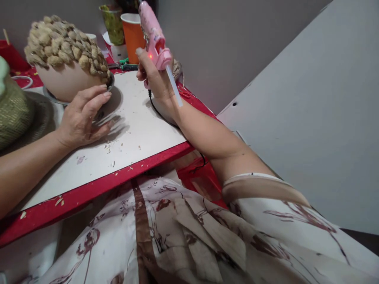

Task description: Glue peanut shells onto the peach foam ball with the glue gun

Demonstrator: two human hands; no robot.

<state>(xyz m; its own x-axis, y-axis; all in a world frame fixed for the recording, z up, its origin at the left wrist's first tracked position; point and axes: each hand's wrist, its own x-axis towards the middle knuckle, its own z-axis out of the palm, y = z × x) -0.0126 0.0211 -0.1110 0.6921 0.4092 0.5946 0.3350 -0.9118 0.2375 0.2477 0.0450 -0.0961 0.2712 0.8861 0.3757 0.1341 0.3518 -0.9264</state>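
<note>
My right hand (155,75) grips a pink hot glue gun (154,33) by its handle, nozzle tilted up and away. A red light glows on its side, and a clear glue stick (174,86) sticks out of the back. My left hand (85,114) is held with fingers apart, close to the lower edge of a round pale form (62,81) and holding nothing. Peanut shells (66,45) cover the upper part of that form, while its lower band is bare. The form rests in a dark, shallow dish (111,83).
Shell crumbs (108,148) lie on the white board (142,138), which sits on a red table covering (97,189). Behind are an orange cup (132,35) and a smeared green cup (113,23). A green woven-patterned vessel (14,110) stands left. A black cord (156,108) trails from the gun.
</note>
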